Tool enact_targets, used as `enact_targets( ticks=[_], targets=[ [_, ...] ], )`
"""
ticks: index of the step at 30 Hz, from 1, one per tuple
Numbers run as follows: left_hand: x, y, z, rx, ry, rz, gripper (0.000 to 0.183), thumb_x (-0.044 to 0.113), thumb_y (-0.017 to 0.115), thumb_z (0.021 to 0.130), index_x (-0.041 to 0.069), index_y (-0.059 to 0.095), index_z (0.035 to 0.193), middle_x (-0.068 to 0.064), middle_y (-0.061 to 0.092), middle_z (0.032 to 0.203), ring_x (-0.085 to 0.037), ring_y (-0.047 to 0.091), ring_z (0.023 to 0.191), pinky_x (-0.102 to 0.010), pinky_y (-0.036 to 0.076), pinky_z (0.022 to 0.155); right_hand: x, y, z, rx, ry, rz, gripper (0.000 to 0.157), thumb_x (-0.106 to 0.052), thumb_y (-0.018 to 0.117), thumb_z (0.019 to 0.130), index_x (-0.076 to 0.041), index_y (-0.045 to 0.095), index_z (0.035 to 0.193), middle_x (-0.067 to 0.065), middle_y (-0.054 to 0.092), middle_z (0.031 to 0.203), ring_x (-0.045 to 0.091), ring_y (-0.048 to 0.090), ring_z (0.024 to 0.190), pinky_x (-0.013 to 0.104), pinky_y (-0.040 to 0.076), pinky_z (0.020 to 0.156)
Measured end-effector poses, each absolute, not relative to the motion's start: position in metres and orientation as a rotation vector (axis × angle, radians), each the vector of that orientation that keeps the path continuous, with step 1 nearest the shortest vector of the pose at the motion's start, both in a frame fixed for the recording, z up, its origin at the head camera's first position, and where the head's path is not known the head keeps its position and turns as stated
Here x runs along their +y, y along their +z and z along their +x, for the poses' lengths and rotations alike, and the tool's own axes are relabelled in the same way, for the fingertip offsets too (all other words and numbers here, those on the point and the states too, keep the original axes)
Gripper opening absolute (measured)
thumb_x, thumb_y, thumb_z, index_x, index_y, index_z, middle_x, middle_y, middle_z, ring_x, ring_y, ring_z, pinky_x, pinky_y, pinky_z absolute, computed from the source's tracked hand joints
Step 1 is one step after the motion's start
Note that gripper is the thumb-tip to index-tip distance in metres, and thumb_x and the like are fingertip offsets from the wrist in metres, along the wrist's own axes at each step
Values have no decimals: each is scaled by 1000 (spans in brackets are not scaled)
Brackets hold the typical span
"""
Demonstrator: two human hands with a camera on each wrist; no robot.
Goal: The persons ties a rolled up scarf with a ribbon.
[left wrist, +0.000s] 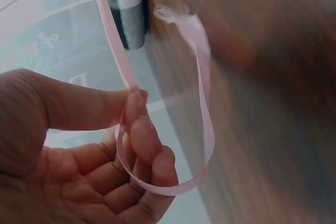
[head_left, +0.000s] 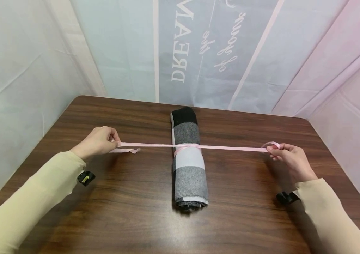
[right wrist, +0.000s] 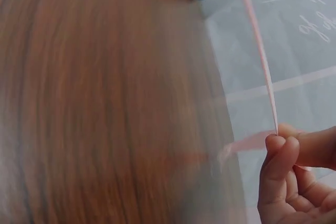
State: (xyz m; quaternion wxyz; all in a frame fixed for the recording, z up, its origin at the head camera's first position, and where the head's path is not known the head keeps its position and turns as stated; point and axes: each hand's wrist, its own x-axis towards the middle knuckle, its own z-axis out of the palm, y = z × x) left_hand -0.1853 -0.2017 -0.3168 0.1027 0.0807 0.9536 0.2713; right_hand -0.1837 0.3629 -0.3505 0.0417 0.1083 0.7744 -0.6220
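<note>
A rolled checked cloth (head_left: 190, 180) in black, grey and white lies lengthwise on the table. Round its middle runs a pink ribbon (head_left: 230, 147), crossed on top and stretched taut to both sides. My left hand (head_left: 98, 143) pinches one length between thumb and forefinger; the ribbon's loose, frayed end (left wrist: 194, 32) curls back below the fingers. At the other side my right hand (head_left: 291, 158) pinches the opposite length, and a short loop of ribbon end (head_left: 272, 144) stands above the fingertips. Both hands are held above the tabletop, apart from the cloth.
The brown wood-grain table (head_left: 129, 218) has rounded far corners. A pale printed curtain (head_left: 129, 53) with lettering hangs behind it, and light fabric hangs at both sides. A black wrist device (head_left: 86, 178) is strapped under the left sleeve, another (head_left: 286, 198) under the right.
</note>
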Motion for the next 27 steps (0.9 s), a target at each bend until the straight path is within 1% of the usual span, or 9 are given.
enact_targets(
  ticks=[6,9,13,18,20,21,22,25,27],
  targets=[
    [-196,-323,-189,2831,799,262,11,10,60,84,1,66,86,-3,56,68,-16,47,64,-28,37,58,360,-353,-184,2205,-2102,287,11,-4,70,85,-8,68,75,-5,71,74,5,67,64,17,54,63],
    [-192,-325,-192,2862,791,289,11,10,61,84,1,67,84,-4,57,69,-17,48,64,-28,36,58,359,-353,-184,2145,-2143,215,10,-1,67,87,-7,66,78,-2,72,81,7,69,70,19,55,69],
    [-188,-327,-193,2861,793,293,11,11,60,85,3,67,85,-3,58,69,-16,48,63,-28,37,59,358,-355,-185,2059,-2173,123,13,3,60,90,-6,67,84,-1,72,87,7,70,78,21,55,74],
    [-184,-329,-194,2838,803,274,12,12,60,87,3,66,86,-5,60,74,-17,50,65,-28,39,59,358,-357,-186,1979,-2203,71,18,6,55,92,-4,68,88,0,72,91,7,70,84,21,55,76],
    [-183,-329,-194,2847,797,279,12,13,60,87,3,67,86,-5,61,74,-17,51,65,-28,39,59,357,-357,-187,2001,-2176,79,15,6,56,91,-4,67,92,-2,72,92,6,70,84,20,55,76],
    [-182,-328,-195,2853,791,283,12,13,60,87,3,67,86,-5,61,74,-17,51,66,-28,39,60,357,-357,-188,2024,-2147,87,12,6,57,91,-1,65,97,-3,72,92,6,69,84,20,55,76],
    [-182,-328,-195,2857,784,286,13,14,60,87,3,67,86,-5,61,74,-17,51,66,-28,39,60,357,-356,-188,2060,-2103,109,14,3,59,91,3,62,104,-5,72,92,4,69,84,19,54,76],
    [-182,-327,-196,2862,767,294,15,16,61,88,4,68,86,-5,63,74,-17,52,66,-28,39,60,356,-354,-188,2245,-1865,178,46,-9,64,91,12,45,127,-16,68,91,-3,67,84,14,52,76],
    [-183,-327,-196,2864,757,289,17,19,61,89,4,68,86,-5,64,76,-17,52,68,-28,39,60,356,-352,-188,2335,-1709,206,64,-17,64,92,17,32,137,-23,64,92,-7,64,85,11,49,77]
  ],
)
